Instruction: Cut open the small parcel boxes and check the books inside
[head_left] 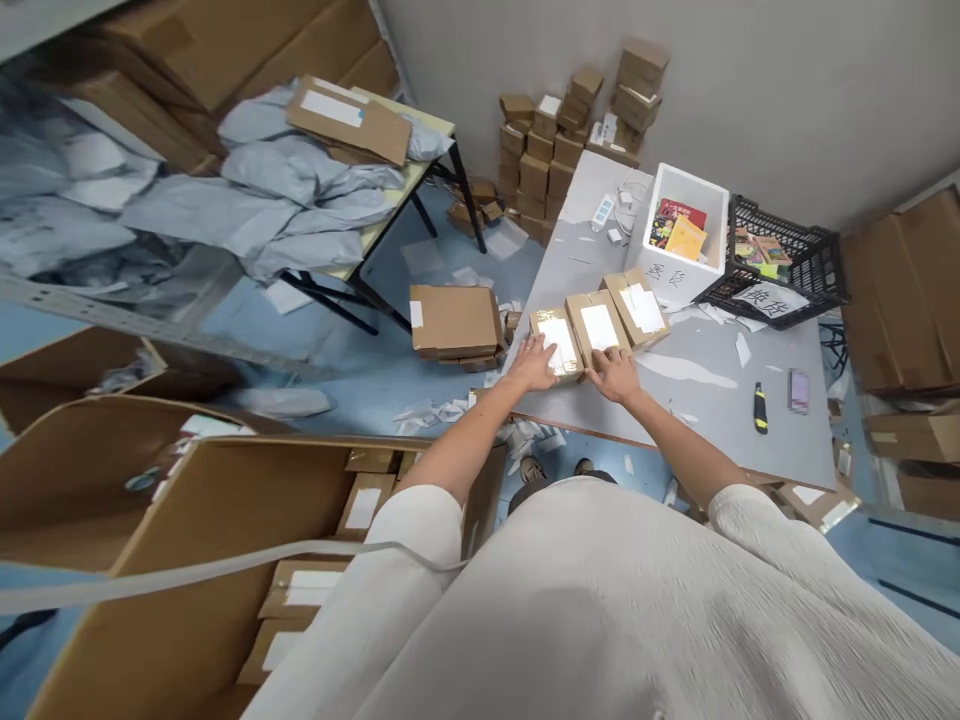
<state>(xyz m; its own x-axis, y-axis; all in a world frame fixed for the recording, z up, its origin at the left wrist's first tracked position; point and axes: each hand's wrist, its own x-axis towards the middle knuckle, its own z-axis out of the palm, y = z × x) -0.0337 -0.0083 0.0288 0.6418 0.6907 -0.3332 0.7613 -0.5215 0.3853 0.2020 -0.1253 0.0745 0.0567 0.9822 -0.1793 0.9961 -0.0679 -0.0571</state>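
Note:
Three small cardboard boxes with white labels stand side by side near the left edge of the grey table. My left hand (532, 363) grips the near left corner of the left cardboard box (556, 335), its fingers over the top. My right hand (614, 374) is closed over the near edge of the middle cardboard box (598, 318), its thumb toward the left box. Touching the middle one, the right cardboard box (636, 303) has no hand on it. The undersides of my fingers are hidden.
On the grey table (720, 375) are a white bin (686, 262), a black crate (814, 265), a box cutter (760, 408), a phone (799, 391) and a power strip (602, 213). Grey parcels (217, 215) lie left; a large carton (225, 490) holding boxes stands beside me. Paper scraps litter the floor.

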